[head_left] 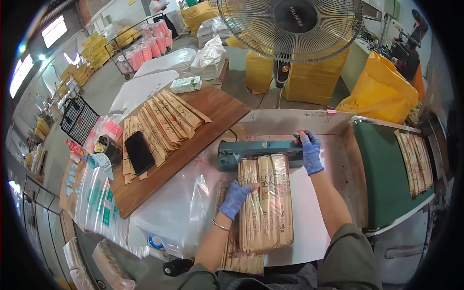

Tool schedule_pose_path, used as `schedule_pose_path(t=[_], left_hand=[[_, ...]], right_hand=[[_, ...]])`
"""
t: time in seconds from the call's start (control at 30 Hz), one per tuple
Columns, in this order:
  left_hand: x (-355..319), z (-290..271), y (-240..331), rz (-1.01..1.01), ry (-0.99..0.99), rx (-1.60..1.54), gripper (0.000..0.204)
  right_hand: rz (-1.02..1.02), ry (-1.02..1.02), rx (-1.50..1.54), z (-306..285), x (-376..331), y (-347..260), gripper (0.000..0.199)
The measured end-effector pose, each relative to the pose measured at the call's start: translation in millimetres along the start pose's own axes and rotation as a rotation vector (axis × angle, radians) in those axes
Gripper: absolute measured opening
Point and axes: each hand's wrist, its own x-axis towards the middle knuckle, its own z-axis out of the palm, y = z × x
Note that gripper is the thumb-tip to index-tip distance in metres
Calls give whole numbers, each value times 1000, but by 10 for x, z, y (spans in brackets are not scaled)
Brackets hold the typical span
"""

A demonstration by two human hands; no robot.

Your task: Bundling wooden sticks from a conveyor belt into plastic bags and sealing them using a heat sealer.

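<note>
A clear plastic bag packed with narrow brown paper sleeves [268,208] lies in front of me, its far end at a teal bar-type bag sealer [256,146]. In a blue glove, my left hand [236,198] grips the bag's left side, thumb across the top. My right hand [311,151], gloved too, is closed around the right end of the sealer's upper arm. The arm is down over the bag's far end, so that end is hidden. Partly beneath the bag, another pack of brown sleeves [244,262] lies nearer to me.
On a wooden board [212,108] at left lie fanned brown sleeves [162,121] and a black phone [139,152]. Clear plastic bags [179,212] cover the area below it. A green conveyor belt [379,169] at right carries a filled pack [414,162]. A fan [292,29] stands ahead.
</note>
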Motion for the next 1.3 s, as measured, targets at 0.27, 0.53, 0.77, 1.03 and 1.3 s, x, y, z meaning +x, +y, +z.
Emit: schedule_pose_path(t=[0.27, 0.53, 0.77, 1.03, 1.3], left_hand=[[-107, -9, 22, -16, -20, 26, 38], [-164, -199, 395, -258, -231, -110, 46], [-1584, -279, -136, -33, 262, 1059, 109], [-3347, 125, -483, -300, 358, 701, 105], [-4652, -694, -289, 387, 683, -218, 59]], right_hand=[[-64, 2, 7, -20, -117, 76, 10], [-74, 186, -404, 32, -1145, 33, 58], [955, -190, 290, 209, -3350, -509, 53], [1108, -576, 26, -1362, -4326, -301, 73], [53, -1571, -287, -193, -4262, 162, 74]])
